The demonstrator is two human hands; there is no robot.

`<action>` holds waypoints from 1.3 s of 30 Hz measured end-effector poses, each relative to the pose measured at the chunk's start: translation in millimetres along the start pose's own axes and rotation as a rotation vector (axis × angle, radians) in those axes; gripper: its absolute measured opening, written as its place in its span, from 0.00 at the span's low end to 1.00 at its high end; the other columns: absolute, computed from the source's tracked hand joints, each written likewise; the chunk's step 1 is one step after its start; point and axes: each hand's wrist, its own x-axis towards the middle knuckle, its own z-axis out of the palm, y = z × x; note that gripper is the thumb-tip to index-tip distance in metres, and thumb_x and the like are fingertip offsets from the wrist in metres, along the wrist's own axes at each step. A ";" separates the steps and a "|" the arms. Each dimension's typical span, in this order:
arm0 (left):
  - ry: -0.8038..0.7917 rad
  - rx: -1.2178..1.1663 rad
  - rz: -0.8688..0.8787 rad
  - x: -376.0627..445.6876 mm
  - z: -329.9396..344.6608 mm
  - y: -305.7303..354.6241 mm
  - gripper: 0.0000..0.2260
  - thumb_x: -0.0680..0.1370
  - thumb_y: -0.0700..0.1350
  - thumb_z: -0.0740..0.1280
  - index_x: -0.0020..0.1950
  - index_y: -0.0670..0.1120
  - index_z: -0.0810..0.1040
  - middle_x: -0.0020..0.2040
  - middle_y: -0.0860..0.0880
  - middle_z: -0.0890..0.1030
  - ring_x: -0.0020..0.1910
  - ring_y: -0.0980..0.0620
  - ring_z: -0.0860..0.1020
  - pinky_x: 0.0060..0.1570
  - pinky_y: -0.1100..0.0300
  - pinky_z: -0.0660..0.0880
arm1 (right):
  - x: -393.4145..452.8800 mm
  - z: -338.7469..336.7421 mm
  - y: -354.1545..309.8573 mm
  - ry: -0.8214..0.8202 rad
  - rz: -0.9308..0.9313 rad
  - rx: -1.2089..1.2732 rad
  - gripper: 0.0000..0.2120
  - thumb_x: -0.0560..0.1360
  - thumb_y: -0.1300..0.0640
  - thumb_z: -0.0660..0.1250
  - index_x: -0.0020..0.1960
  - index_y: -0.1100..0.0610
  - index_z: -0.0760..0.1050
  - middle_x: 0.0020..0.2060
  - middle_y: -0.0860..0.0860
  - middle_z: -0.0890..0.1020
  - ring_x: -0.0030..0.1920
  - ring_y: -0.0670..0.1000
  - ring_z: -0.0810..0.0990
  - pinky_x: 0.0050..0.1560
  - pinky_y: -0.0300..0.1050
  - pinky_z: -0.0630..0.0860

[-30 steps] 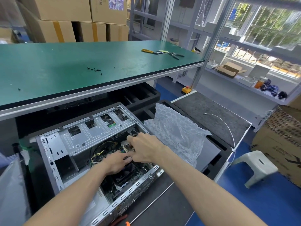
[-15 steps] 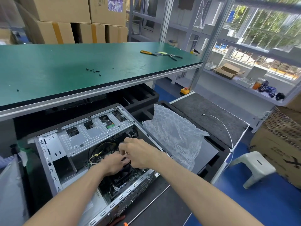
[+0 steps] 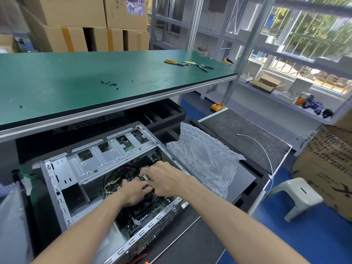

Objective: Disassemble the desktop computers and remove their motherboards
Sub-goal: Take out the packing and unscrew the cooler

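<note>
Head camera looks down into the open computer case, lying low at seven o'clock under the green bench. Both hands are deep inside — left hand and right hand touching, fingers curled over the motherboard by the cables — what they hold I cannot tell.

— What sort of place is this?

— A workshop or warehouse work area for electronics. A long counter with a green mat stands on an aluminium frame, with pliers and loose black screws lying on it.

— Anything else?

— Stacked cardboard boxes behind the counter, an opened desktop computer case lying on its side beside bubble wrap and black foam packing, a blue floor, a plastic stool, and barred windows.
</note>
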 end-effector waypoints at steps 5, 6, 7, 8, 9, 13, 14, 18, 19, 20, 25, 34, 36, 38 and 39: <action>-0.032 0.016 -0.016 -1.0 -2.1 3.9 0.17 0.86 0.50 0.47 0.72 0.58 0.67 0.69 0.44 0.68 0.70 0.39 0.64 0.68 0.41 0.61 | -4.5 -8.5 4.8 -0.019 -0.017 0.056 0.20 0.76 0.64 0.66 0.68 0.55 0.76 0.45 0.56 0.84 0.51 0.58 0.80 0.47 0.50 0.76; -0.032 0.026 -0.010 -0.8 -2.7 4.1 0.17 0.86 0.51 0.47 0.72 0.58 0.67 0.68 0.44 0.69 0.70 0.40 0.65 0.68 0.42 0.61 | -6.0 -10.4 7.0 -0.023 0.002 0.086 0.20 0.76 0.63 0.67 0.67 0.55 0.76 0.45 0.55 0.84 0.51 0.58 0.80 0.47 0.51 0.77; -0.031 0.023 -0.003 -2.0 -3.4 4.3 0.17 0.86 0.53 0.48 0.72 0.58 0.68 0.66 0.44 0.70 0.69 0.40 0.66 0.69 0.42 0.61 | -7.2 -10.9 8.8 -0.012 0.026 0.114 0.19 0.76 0.62 0.67 0.67 0.56 0.76 0.44 0.55 0.82 0.51 0.58 0.80 0.46 0.51 0.77; -0.034 0.023 0.002 -2.5 -3.9 4.0 0.17 0.85 0.55 0.48 0.71 0.60 0.68 0.65 0.44 0.71 0.68 0.39 0.67 0.69 0.41 0.62 | -7.3 -10.5 9.8 0.017 0.064 0.123 0.18 0.77 0.59 0.68 0.66 0.57 0.75 0.44 0.55 0.81 0.51 0.58 0.80 0.44 0.50 0.76; -0.033 0.007 0.002 -3.6 -4.7 3.2 0.17 0.85 0.57 0.48 0.71 0.63 0.68 0.63 0.44 0.71 0.66 0.38 0.68 0.69 0.41 0.62 | -7.0 -9.4 9.4 0.056 0.117 0.107 0.17 0.78 0.55 0.69 0.64 0.58 0.75 0.44 0.55 0.79 0.50 0.59 0.79 0.42 0.49 0.74; -0.054 -0.007 0.007 -2.3 -4.4 -0.6 0.18 0.85 0.55 0.47 0.72 0.61 0.67 0.68 0.47 0.71 0.67 0.38 0.67 0.67 0.40 0.62 | -1.7 5.2 -2.8 0.115 0.348 0.124 0.16 0.80 0.48 0.66 0.41 0.58 0.69 0.37 0.53 0.66 0.46 0.64 0.76 0.39 0.50 0.67; -0.055 -0.012 0.006 -2.3 -4.8 -0.4 0.17 0.85 0.55 0.47 0.69 0.59 0.69 0.66 0.46 0.72 0.67 0.38 0.67 0.67 0.41 0.62 | -0.7 8.3 -5.1 0.113 0.338 0.130 0.17 0.80 0.51 0.66 0.38 0.57 0.65 0.35 0.52 0.63 0.44 0.64 0.75 0.39 0.50 0.67; -0.050 0.012 0.019 -5.8 -7.7 0.5 0.13 0.84 0.58 0.49 0.54 0.58 0.72 0.59 0.43 0.74 0.64 0.39 0.69 0.68 0.39 0.62 | 1.1 7.5 -4.1 0.012 0.149 0.002 0.10 0.79 0.56 0.65 0.42 0.60 0.72 0.37 0.55 0.69 0.46 0.64 0.76 0.41 0.53 0.71; -0.050 0.014 0.023 -6.4 -7.7 0.8 0.14 0.84 0.58 0.49 0.55 0.58 0.72 0.59 0.43 0.74 0.64 0.39 0.69 0.68 0.39 0.62 | 1.8 6.0 -2.2 -0.001 0.109 -0.022 0.08 0.79 0.58 0.65 0.42 0.59 0.72 0.38 0.55 0.71 0.46 0.63 0.77 0.42 0.53 0.75; -0.045 0.011 0.030 -7.6 -8.0 2.1 0.14 0.84 0.58 0.49 0.55 0.56 0.72 0.59 0.44 0.74 0.64 0.39 0.70 0.68 0.40 0.62 | 2.0 3.9 -1.6 -0.010 0.071 -0.049 0.07 0.79 0.59 0.64 0.43 0.60 0.73 0.39 0.56 0.75 0.47 0.63 0.78 0.42 0.54 0.77; 0.004 0.018 0.093 -13.4 -12.0 11.1 0.17 0.85 0.55 0.51 0.59 0.46 0.72 0.50 0.45 0.80 0.57 0.45 0.75 0.68 0.44 0.62 | -1.0 -7.0 -4.5 -0.055 -0.064 -0.112 0.08 0.77 0.61 0.66 0.52 0.60 0.82 0.45 0.56 0.82 0.48 0.57 0.80 0.44 0.54 0.81; 0.104 -0.017 0.156 -18.8 -29.7 0.7 0.10 0.82 0.56 0.62 0.61 0.58 0.76 0.36 0.59 0.70 0.43 0.50 0.68 0.45 0.53 0.67 | -10.6 -14.8 7.5 -0.083 -0.076 -0.033 0.19 0.72 0.69 0.65 0.60 0.57 0.83 0.54 0.54 0.80 0.55 0.56 0.77 0.43 0.45 0.69; 0.117 0.007 0.133 -18.5 -30.8 -0.6 0.14 0.80 0.58 0.64 0.65 0.59 0.74 0.36 0.57 0.72 0.37 0.54 0.67 0.42 0.54 0.67 | -9.8 -15.2 9.1 -0.074 -0.052 0.021 0.20 0.71 0.70 0.65 0.60 0.57 0.83 0.56 0.54 0.80 0.57 0.55 0.76 0.46 0.44 0.70; 0.071 -0.033 0.090 -18.7 -29.5 -0.1 0.23 0.77 0.63 0.67 0.70 0.59 0.70 0.41 0.52 0.79 0.38 0.55 0.74 0.44 0.55 0.73 | -8.0 -15.9 9.4 -0.051 -0.015 0.081 0.21 0.70 0.71 0.64 0.58 0.57 0.84 0.55 0.54 0.82 0.56 0.55 0.77 0.48 0.46 0.75; 0.035 -0.063 0.062 -18.3 -26.9 1.0 0.31 0.73 0.67 0.68 0.73 0.58 0.67 0.48 0.49 0.82 0.45 0.53 0.78 0.50 0.54 0.76 | -7.8 -15.9 8.8 -0.045 0.007 0.108 0.20 0.70 0.71 0.64 0.57 0.58 0.83 0.53 0.54 0.82 0.55 0.55 0.78 0.48 0.48 0.77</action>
